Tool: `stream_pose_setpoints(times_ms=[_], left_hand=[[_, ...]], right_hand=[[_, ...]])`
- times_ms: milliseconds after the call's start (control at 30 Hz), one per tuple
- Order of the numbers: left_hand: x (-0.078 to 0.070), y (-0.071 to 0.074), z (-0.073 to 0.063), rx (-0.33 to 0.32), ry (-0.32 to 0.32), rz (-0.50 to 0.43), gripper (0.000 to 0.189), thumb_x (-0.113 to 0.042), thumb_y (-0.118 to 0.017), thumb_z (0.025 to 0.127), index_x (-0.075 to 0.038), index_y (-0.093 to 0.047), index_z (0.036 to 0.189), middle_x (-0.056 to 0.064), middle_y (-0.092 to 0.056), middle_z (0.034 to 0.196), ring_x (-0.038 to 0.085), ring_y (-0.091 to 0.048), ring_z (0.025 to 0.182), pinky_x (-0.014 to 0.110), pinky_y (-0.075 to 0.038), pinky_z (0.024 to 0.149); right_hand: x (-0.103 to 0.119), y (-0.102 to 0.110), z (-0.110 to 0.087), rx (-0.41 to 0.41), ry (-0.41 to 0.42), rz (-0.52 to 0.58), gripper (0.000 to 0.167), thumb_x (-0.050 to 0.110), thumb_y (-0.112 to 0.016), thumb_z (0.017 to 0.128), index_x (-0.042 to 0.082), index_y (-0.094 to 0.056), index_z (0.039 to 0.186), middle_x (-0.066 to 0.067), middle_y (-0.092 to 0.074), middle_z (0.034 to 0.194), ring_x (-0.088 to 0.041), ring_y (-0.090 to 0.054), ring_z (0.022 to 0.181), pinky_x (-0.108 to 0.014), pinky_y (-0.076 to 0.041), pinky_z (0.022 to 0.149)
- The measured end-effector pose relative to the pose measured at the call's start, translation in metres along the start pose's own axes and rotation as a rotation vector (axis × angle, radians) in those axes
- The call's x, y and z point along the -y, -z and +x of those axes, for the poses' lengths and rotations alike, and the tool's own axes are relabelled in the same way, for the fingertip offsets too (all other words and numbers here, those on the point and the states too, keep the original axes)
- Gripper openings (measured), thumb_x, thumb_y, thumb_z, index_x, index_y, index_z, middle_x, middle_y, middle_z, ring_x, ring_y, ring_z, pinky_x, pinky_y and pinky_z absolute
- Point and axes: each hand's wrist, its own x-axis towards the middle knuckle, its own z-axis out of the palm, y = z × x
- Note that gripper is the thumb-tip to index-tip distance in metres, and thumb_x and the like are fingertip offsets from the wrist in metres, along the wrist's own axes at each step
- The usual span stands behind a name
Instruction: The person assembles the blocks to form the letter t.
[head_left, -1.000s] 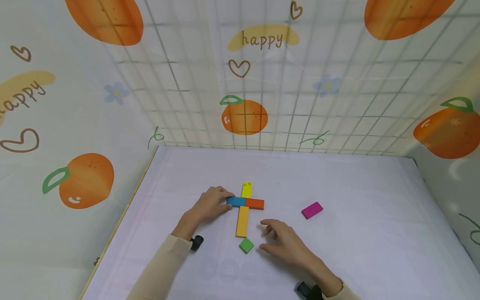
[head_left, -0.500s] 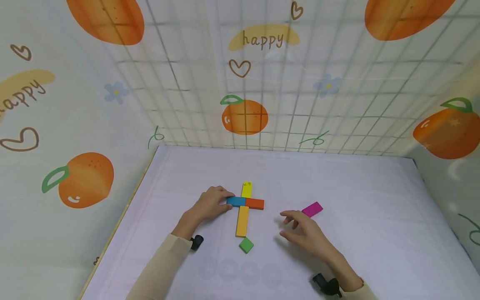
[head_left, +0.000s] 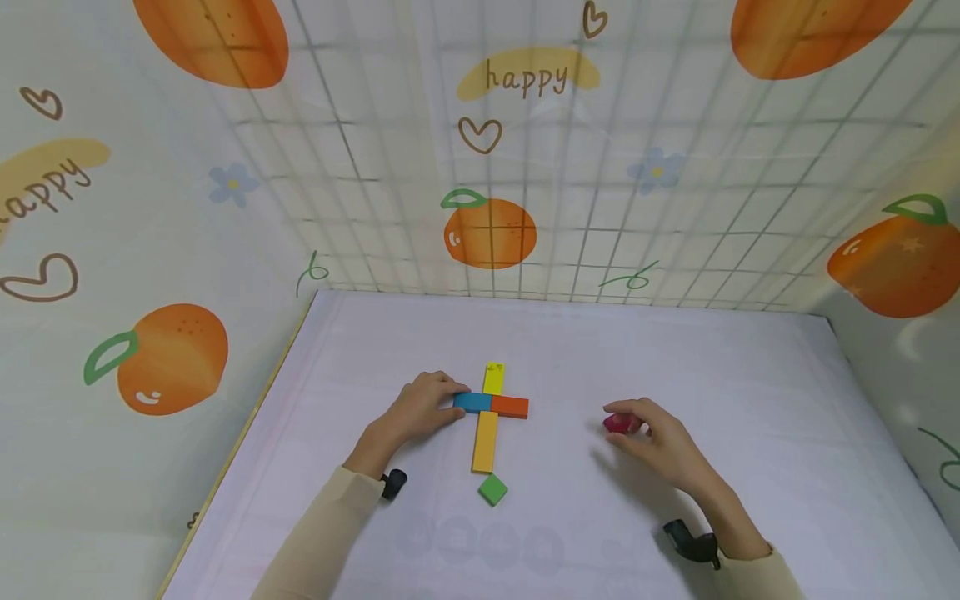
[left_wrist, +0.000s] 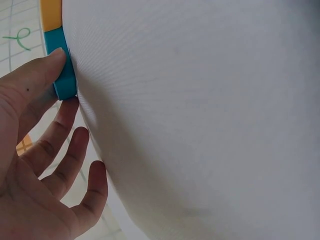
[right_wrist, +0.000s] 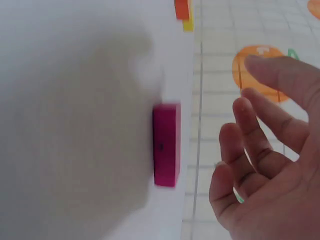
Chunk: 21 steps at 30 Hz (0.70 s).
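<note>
In the head view a blue block (head_left: 472,403) lies flat on the white table, and my left hand (head_left: 422,408) pinches its left end between thumb and fingers. Butted against it on the right is a red-orange block (head_left: 511,407). A yellow block (head_left: 492,380) extends behind them, and a longer orange-yellow block (head_left: 484,442) in front, so they form a cross. My right hand (head_left: 667,443) hovers over a magenta block (head_left: 617,423), partly hidden by the fingers. The right wrist view has that magenta block (right_wrist: 166,145) apart from the loosely bent fingers.
A green square block (head_left: 492,490) lies turned on its corner at the front end of the orange-yellow block. Patterned cloth walls (head_left: 420,208) close off the back and sides of the white table (head_left: 712,367).
My right hand has moved right, from beside the green block to over the magenta block. The left hand stays at the blue block, and the cross of blocks has not shifted.
</note>
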Motion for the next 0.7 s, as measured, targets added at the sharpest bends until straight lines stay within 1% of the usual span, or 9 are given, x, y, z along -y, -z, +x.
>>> stream_pose_setpoints(times_ms=[133,333,400,500,600,700], left_hand=[[0.0,0.0,0.0,0.003,0.002,-0.003,0.038,-0.031,-0.075,0.092,-0.023,-0.069,0.129,0.0,-0.061,0.121,0.022,-0.051,0.111,0.044,-0.043,0.089],[-0.001,0.0,-0.001,0.007,0.007,-0.008,0.038,-0.03,-0.075,0.092,-0.023,-0.07,0.129,0.0,-0.061,0.122,0.022,-0.051,0.111,0.044,-0.043,0.09],[-0.002,0.0,-0.001,0.005,0.004,-0.005,0.038,-0.03,-0.075,0.092,-0.023,-0.07,0.128,0.0,-0.061,0.122,0.022,-0.051,0.111,0.045,-0.043,0.09],[-0.002,0.0,-0.001,0.004,0.004,-0.003,0.038,-0.03,-0.075,0.092,-0.023,-0.07,0.128,0.0,-0.061,0.122,0.023,-0.052,0.111,0.045,-0.043,0.09],[-0.003,0.001,-0.001,0.004,0.007,-0.003,0.038,-0.03,-0.075,0.091,-0.023,-0.07,0.128,0.001,-0.061,0.121,0.023,-0.052,0.111,0.046,-0.044,0.09],[-0.003,0.001,-0.001,0.008,0.009,-0.004,0.038,-0.03,-0.075,0.092,-0.023,-0.07,0.128,0.001,-0.061,0.122,0.023,-0.051,0.112,0.046,-0.043,0.091]], right_hand=[[-0.01,0.013,0.002,0.017,-0.003,-0.003,0.038,0.005,-0.08,0.084,0.008,-0.069,0.12,-0.004,-0.064,0.097,-0.02,-0.054,0.084,-0.029,-0.042,0.066],[-0.026,0.027,0.006,0.088,0.018,0.003,0.036,0.005,-0.08,0.084,0.006,-0.07,0.118,-0.007,-0.061,0.096,-0.027,-0.053,0.083,-0.028,-0.044,0.064],[-0.033,0.03,0.008,0.122,0.006,0.004,0.037,0.006,-0.08,0.084,0.007,-0.07,0.119,-0.006,-0.061,0.098,-0.026,-0.053,0.083,-0.029,-0.045,0.065],[-0.043,0.034,0.013,0.165,-0.001,0.006,0.038,0.002,-0.08,0.083,0.006,-0.07,0.119,-0.008,-0.06,0.1,-0.025,-0.052,0.084,-0.03,-0.045,0.067],[-0.051,0.038,0.019,0.217,-0.028,0.017,0.039,0.0,-0.081,0.082,0.008,-0.071,0.119,-0.009,-0.058,0.101,-0.026,-0.05,0.086,-0.029,-0.043,0.069],[-0.055,0.041,0.023,0.269,-0.074,0.034,0.039,0.006,-0.082,0.082,0.011,-0.072,0.119,-0.007,-0.057,0.102,-0.027,-0.047,0.089,-0.029,-0.041,0.071]])
